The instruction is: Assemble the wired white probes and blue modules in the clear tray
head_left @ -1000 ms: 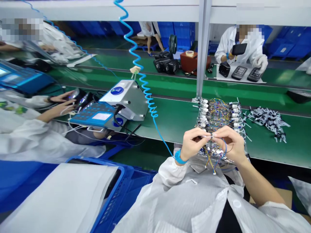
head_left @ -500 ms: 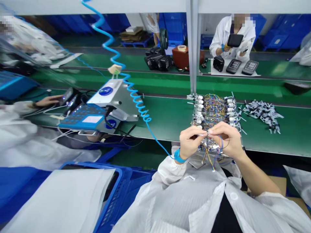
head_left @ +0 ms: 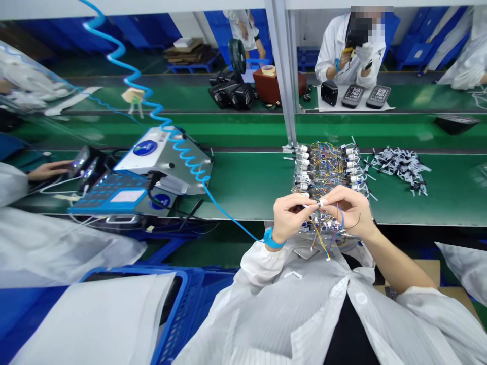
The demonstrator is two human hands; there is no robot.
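Black device point(head_left: 358, 33) of co-worker point(head_left: 332, 48) now raised higher. Left hand point(head_left: 291, 215) pinches thin white strip point(head_left: 309, 206), long axis crosswise, pointing rightward at small white piece point(head_left: 323, 202) pinched by right hand point(head_left: 350, 210); whether pieces touch, cannot tell.

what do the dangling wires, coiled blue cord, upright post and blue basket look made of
Dangling wires: probably plastic-coated, given their bright colours; too thin to judge finish.
Coiled blue cord: likely smooth plastic, given its even colour and springy loops.
Upright post: apparently bare metal, perhaps aluminium, silvery-grey with straight edges.
Blue basket: seemingly smooth moulded plastic, solid-coloured with a slotted wall.
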